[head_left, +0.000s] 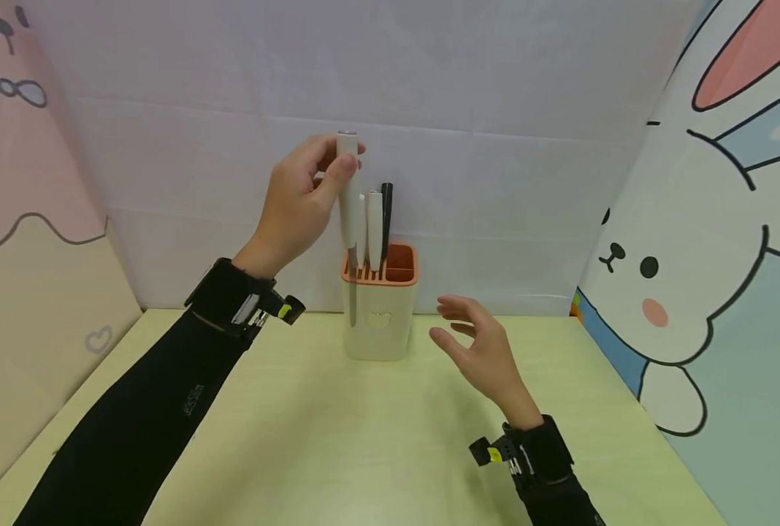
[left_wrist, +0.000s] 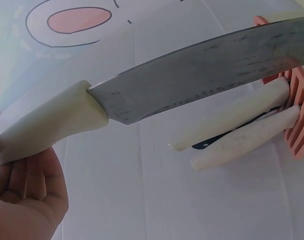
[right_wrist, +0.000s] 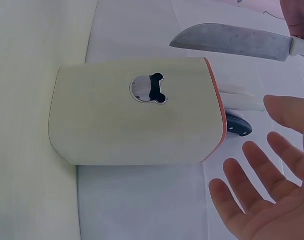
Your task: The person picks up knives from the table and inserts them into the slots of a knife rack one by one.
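Note:
My left hand pinches a kitchen knife by its white handle, between thumb and fingers. The knife's broad grey blade points down in the head view. Out of its slots, the blade hangs in front of the knife holder, toward its left side. This cream holder has an orange slotted top and a bear-shaped window. Two white-handled knives and a black-handled one stand in it. My right hand hovers to the right of the holder, fingers spread and slightly bent, holding nothing.
The holder stands at the back of a pale yellow-green table, close to a white sheet-covered wall. Cartoon-printed panels flank the table on both sides. An open orange compartment takes up the holder's right part.

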`<state>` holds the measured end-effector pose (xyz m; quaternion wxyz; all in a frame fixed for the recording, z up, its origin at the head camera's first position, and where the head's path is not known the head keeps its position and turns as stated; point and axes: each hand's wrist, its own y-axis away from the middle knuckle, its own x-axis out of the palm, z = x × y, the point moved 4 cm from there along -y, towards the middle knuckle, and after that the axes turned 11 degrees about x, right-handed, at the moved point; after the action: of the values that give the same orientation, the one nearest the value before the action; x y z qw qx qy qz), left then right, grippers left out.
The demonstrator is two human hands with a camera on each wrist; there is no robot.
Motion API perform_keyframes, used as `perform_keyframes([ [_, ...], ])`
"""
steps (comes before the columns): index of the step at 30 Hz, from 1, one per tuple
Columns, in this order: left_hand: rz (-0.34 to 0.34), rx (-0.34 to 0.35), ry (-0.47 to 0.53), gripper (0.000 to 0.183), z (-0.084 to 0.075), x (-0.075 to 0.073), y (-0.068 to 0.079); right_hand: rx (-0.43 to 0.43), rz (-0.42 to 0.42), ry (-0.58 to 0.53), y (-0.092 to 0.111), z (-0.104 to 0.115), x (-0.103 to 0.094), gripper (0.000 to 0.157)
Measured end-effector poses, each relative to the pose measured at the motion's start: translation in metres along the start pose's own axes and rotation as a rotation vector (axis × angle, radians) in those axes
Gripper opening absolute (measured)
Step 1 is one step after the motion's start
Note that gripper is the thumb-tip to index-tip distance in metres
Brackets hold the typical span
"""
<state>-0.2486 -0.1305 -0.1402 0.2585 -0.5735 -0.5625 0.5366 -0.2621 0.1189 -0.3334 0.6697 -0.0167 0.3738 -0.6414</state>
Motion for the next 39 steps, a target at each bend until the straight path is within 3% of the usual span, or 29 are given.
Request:
perform_keyframes([
  [11, -0.001, 0.013, -0.024, 0.024, -0.007, -0.012, -0.025, 0.047, 0.040, 0.105, 0.001, -0.011, 0.001, 0.050],
  [20, -0.031, 0.032, -0.070, 0.026, -0.012, -0.019, -0.042, 0.045, 0.054, 0.106, 0.001, -0.016, 0.002, 0.051],
  [23, -0.046, 0.046, -0.068, 0.025, -0.003, -0.018, -0.045, 0.046, 0.060, 0.103, 0.001, -0.017, 0.003, 0.050],
  [32, -0.063, 0.028, -0.100, 0.023, 0.047, -0.015, -0.040, 0.057, 0.067, 0.100, 0.000, -0.018, 0.006, 0.050],
  [35, -0.064, 0.004, -0.105, 0.023, 0.050, -0.014, -0.035, 0.058, 0.068, 0.103, 0.000, -0.019, 0.007, 0.049],
  [39, -0.056, -0.022, -0.105, 0.024, 0.042, -0.011, -0.029, 0.063, 0.068, 0.111, 0.000, -0.019, 0.007, 0.049],
])
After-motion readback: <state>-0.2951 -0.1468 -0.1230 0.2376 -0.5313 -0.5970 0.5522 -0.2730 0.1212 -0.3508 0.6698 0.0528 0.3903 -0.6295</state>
